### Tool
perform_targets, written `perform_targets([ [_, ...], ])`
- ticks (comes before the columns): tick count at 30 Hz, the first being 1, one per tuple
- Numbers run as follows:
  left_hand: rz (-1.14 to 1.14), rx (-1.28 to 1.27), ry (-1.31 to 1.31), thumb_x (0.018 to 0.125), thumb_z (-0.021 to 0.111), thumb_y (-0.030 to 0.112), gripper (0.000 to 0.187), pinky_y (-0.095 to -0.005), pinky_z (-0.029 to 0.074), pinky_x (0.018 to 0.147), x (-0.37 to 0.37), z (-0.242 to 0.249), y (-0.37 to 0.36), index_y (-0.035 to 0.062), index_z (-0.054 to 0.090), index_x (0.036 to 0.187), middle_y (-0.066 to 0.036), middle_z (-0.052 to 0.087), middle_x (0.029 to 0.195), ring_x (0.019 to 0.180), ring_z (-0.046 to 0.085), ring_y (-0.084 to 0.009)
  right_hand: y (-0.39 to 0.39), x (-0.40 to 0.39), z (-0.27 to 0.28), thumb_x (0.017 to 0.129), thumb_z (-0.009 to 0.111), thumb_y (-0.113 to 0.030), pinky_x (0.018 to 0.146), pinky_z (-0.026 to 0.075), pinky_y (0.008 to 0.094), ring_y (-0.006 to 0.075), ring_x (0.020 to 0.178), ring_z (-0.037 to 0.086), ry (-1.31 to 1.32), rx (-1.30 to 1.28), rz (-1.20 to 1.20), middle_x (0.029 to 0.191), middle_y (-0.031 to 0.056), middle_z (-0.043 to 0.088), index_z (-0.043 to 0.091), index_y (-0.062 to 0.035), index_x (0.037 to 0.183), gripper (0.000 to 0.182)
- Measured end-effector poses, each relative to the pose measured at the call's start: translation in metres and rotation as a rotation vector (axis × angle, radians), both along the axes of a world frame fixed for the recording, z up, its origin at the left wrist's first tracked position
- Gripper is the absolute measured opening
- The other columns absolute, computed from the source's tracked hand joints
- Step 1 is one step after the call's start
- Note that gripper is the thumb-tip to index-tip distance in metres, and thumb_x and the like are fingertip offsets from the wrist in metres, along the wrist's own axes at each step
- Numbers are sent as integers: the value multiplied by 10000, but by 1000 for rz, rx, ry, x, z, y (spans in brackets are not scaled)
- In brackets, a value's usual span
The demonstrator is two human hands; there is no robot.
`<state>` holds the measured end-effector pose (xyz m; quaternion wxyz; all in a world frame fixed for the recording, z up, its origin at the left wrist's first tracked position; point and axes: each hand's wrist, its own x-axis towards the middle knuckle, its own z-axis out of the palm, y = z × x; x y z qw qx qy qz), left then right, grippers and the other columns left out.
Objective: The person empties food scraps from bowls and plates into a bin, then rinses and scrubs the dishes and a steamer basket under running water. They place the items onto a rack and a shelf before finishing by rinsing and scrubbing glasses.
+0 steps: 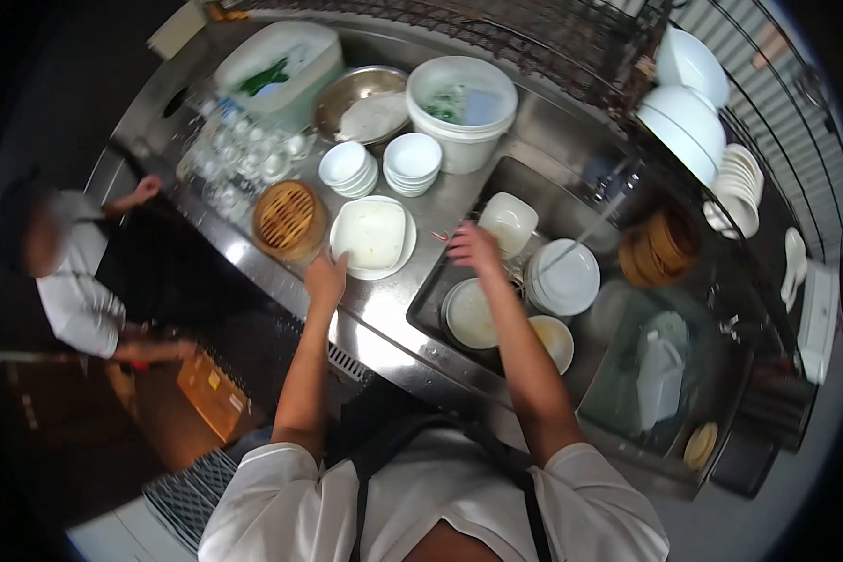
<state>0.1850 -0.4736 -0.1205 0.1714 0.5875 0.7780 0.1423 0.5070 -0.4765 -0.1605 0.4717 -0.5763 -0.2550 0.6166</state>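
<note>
My left hand (326, 281) is at the near left rim of a white square dish (370, 234), its thumb over the edge and its fingers closed below. That dish rests on a round white plate (407, 258) on the steel counter. My right hand (475, 246) is over the left edge of the sink, fingers stretched apart and nothing seen in them. Close beside it, a white square bowl (510, 223) with some residue is in the sink. A small red and white scrap (439, 237) lies on the counter by my fingertips.
The sink (424, 298) holds a stack of round plates (568, 277) under running water. Two stacks of small bowls (412, 161), a bamboo steamer (288, 219), many glasses (244, 155) and a white bucket (462, 112) crowd the counter. A co-worker (75, 272) stands at left.
</note>
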Motion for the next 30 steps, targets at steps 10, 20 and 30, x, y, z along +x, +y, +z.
perform_targets([
  [10,-398,-193,-291,946,586,362,366,-473,528,773,-1,33,-11,24,723,920,-213,706,851,823,688,-390,-41,-106,-27,929,592,-136,421,510,286,205,598,689,-304,76,-88,880,129,692,535,-44,1234,324],
  [20,-266,472,-44,859,711,205,389,-480,463,977,-122,52,36,8,624,1184,-210,621,1195,1143,580,-409,-158,146,-118,871,516,-30,475,535,292,220,536,616,-306,-144,-867,1022,183,662,479,15,1330,463],
  [30,105,-126,-173,922,640,290,479,-446,539,839,-214,-31,100,-27,575,1275,-264,714,997,915,717,-358,-47,139,-47,866,515,-44,507,570,366,277,499,674,-906,-219,-831,913,248,701,550,43,1268,412],
])
